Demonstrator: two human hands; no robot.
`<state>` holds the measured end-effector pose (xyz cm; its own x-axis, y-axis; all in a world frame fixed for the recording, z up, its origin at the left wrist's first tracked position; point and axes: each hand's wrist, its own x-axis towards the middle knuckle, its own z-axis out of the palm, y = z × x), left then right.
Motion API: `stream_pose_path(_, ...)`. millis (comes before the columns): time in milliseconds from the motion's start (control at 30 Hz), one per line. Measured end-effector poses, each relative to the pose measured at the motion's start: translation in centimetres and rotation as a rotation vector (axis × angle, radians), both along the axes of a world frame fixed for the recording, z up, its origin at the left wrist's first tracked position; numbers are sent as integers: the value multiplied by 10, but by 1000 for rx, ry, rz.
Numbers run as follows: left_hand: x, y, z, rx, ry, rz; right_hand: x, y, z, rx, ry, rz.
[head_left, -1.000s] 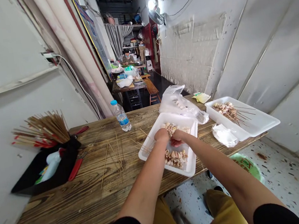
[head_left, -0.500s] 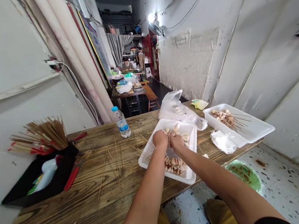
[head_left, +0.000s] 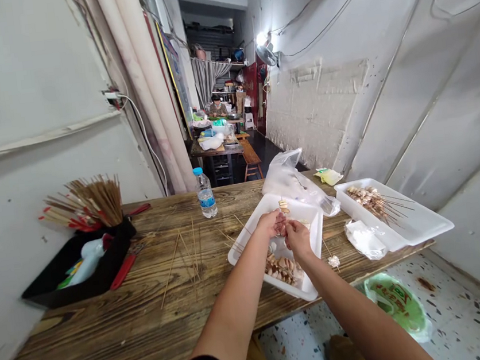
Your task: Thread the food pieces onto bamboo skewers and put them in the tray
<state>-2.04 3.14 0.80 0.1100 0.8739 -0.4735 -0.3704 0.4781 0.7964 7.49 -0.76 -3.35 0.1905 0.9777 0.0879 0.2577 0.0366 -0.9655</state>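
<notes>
Over the near white tray (head_left: 253, 237), my two hands meet around an upright thin skewer threaded with pale food pieces (head_left: 284, 205). My left hand (head_left: 272, 223) has its fingers closed about the skewer just below those pieces. Close beside it, my right hand (head_left: 297, 237) pinches at the lower part of the skewer, which the fingers mostly hide. Loaded skewers (head_left: 284, 270) with pinkish-white pieces lie in the tray's near end, their bare sticks poking over the left rim. The exact kind of food cannot be made out.
Loose sticks (head_left: 180, 262) and a water bottle (head_left: 206, 194) are on the wooden table left of the tray. A black box (head_left: 79, 288) stands further left. A plastic bag (head_left: 290, 180), a second tray (head_left: 427, 225) and white packaging (head_left: 365, 240) lie right. A lined bin (head_left: 399, 306) is below.
My hands have come up from the food pieces in the tray, and a skewer with pale pieces now shows above them. The camera view has shifted left.
</notes>
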Motion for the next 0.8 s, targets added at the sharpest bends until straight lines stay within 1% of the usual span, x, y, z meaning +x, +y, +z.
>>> stream_pose_path(67,0,-2,3,20,-59,5,1,-4,1,30,-141,-20)
stream_pose_path(133,1,-4,5,91,-143,58,3,-3,2,58,-222,-33)
stream_pose_path(200,2,-4,4,156,-199,97,6,-1,2,71,-253,-56)
stream_pose_path(300,4,-4,2,180,-232,75,8,4,-2,61,-235,-76)
stream_pose_path(600,7,-4,-2,165,-126,50,7,9,-8,105,-116,-4)
stream_pose_path(667,8,-4,-3,144,-102,39,7,10,-9,104,-132,3)
stream_pose_path(800,11,-2,-4,125,-88,12,6,9,-6,113,-218,-52)
